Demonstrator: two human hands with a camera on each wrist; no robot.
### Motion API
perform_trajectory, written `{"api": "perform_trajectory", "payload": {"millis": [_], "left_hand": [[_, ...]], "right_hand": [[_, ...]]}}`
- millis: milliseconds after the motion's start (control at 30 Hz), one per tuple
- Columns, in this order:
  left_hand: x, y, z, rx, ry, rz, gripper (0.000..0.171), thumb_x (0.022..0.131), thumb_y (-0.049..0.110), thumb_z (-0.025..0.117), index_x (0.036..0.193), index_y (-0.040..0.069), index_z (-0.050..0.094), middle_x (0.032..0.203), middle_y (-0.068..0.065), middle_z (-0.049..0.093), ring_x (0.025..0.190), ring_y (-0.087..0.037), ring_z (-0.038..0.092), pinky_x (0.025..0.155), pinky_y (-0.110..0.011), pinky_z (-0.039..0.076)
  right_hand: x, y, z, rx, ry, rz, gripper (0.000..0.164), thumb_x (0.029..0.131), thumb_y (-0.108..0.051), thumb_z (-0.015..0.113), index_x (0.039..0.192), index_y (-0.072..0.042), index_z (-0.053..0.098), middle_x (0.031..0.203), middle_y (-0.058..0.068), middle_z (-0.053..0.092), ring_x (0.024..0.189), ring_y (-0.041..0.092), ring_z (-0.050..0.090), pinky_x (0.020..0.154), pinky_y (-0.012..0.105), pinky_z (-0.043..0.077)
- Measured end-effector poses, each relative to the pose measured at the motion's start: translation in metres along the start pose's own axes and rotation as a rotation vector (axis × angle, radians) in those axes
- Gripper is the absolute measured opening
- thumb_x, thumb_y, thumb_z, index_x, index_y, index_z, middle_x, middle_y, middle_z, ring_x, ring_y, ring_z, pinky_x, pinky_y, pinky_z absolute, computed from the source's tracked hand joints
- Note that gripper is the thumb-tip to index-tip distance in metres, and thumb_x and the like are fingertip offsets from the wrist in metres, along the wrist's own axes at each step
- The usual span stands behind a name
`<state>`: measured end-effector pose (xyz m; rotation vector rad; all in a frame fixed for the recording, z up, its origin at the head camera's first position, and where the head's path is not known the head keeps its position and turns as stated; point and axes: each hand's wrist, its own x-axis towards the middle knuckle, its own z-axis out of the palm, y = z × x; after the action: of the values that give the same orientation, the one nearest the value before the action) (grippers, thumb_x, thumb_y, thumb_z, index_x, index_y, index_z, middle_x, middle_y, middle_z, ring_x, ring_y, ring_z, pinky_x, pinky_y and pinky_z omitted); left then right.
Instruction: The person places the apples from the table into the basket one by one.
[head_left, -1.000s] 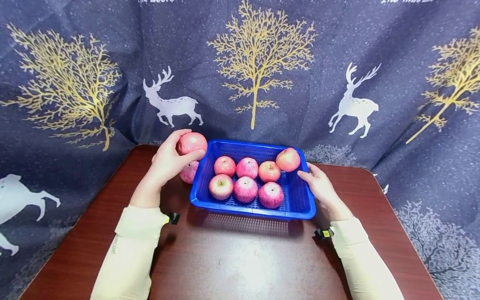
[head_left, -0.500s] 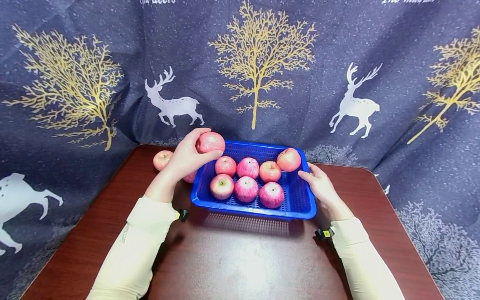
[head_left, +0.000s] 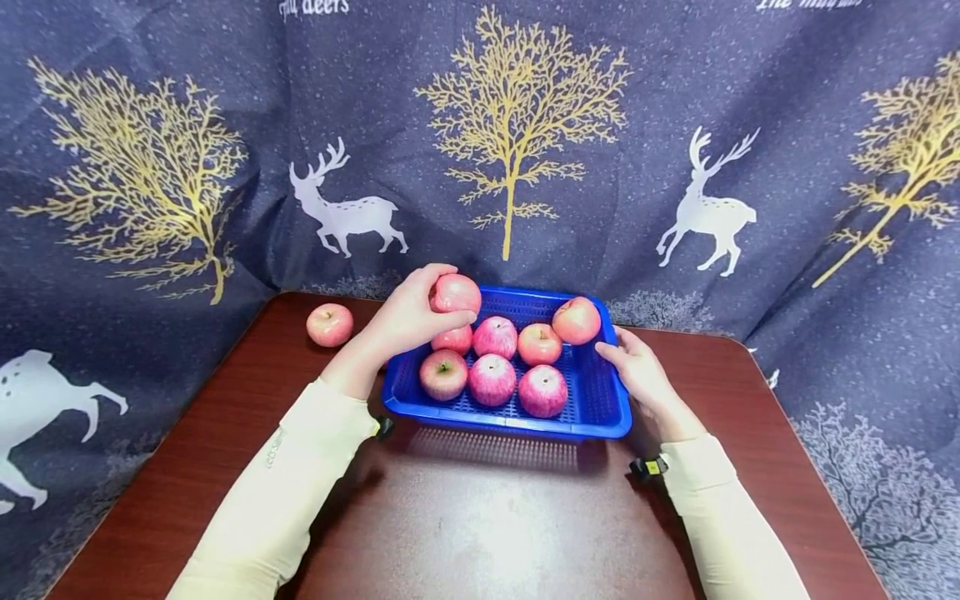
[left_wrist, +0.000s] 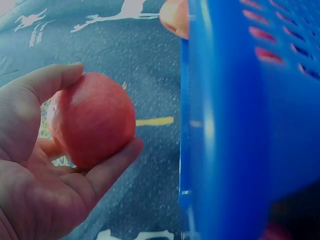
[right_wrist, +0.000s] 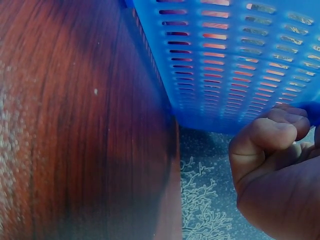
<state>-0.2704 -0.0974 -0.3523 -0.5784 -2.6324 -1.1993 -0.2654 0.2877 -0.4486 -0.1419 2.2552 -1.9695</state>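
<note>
My left hand (head_left: 411, 318) holds a pinkish-red apple (head_left: 457, 296) between thumb and fingers, over the back left corner of the blue plastic basket (head_left: 502, 423). In the left wrist view, the same apple (left_wrist: 95, 120) shows above the basket's rim (left_wrist: 220, 120), with fingers on both sides of it. Several apples sit in the basket in two rows; one red apple (head_left: 452, 340) is partly covered by the held one. At the right end, my right hand (head_left: 643, 375) grips the basket's rim, its thumb on top. Curled fingers (right_wrist: 272, 135) show close by the slotted wall in the right wrist view.
One apple (head_left: 330, 325) lies on the brown wooden table (head_left: 480, 525) left of the basket, near the back edge. Behind the table hangs a dark blue cloth (head_left: 585, 208) printed with trees and deer. Another apple in the basket (head_left: 576, 320) leans high in the back right corner.
My left hand has carried its apple rightward, from outside the basket's left end to over the back left corner. The apple on the table has come into view. My right hand stays put.
</note>
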Motion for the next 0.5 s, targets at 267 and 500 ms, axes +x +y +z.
{"api": "perform_trajectory", "payload": {"millis": [267,500], "left_hand": [[0.012,0.007,0.019,0.054,-0.107,0.002,0.082,0.074,0.064,0.075,0.139,0.023,0.046,0.132,0.001,0.051,0.117,-0.014,0.048,0.099,-0.038,0.04],[0.018,0.022,0.033,0.082,-0.173,-0.008,0.08,0.075,0.06,0.075,0.141,0.026,0.045,0.129,0.001,0.05,0.113,-0.014,0.048,0.096,-0.039,0.042]], "right_hand": [[-0.002,-0.004,0.0,-0.03,0.0,-0.002,0.052,0.101,-0.03,0.056,0.143,-0.006,0.037,0.127,0.035,0.052,0.102,0.044,0.062,0.075,0.047,0.055],[-0.001,-0.001,-0.002,-0.023,0.006,-0.016,0.053,0.1,-0.029,0.057,0.144,-0.006,0.038,0.127,0.033,0.054,0.102,0.044,0.062,0.076,0.047,0.055]]}}
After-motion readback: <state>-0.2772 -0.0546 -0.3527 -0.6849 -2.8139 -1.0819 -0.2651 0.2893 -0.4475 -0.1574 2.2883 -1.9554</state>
